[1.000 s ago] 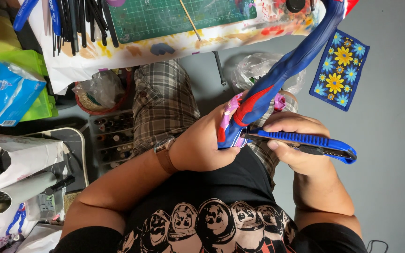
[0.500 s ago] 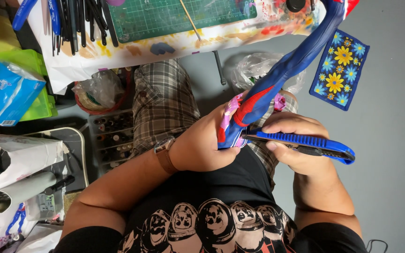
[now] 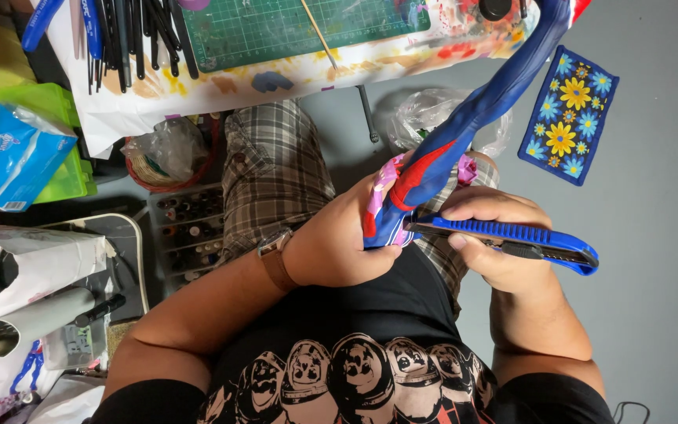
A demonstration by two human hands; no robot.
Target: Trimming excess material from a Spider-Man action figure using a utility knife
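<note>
My left hand grips the lower end of a long curved painted piece, blue with red and pink patches, which rises toward the upper right. My right hand holds a blue utility knife level, its tip against the base of the painted piece beside my left fingers. Both hands are over my lap, above plaid shorts.
A green cutting mat lies on a paint-stained white table with several dark brushes. A blue flowered mat lies on the grey floor. A tissue pack, paper rolls and a tray of small bottles sit at left.
The knife has shifted very slightly at the base of the painted piece. Both hands stay in the same place.
</note>
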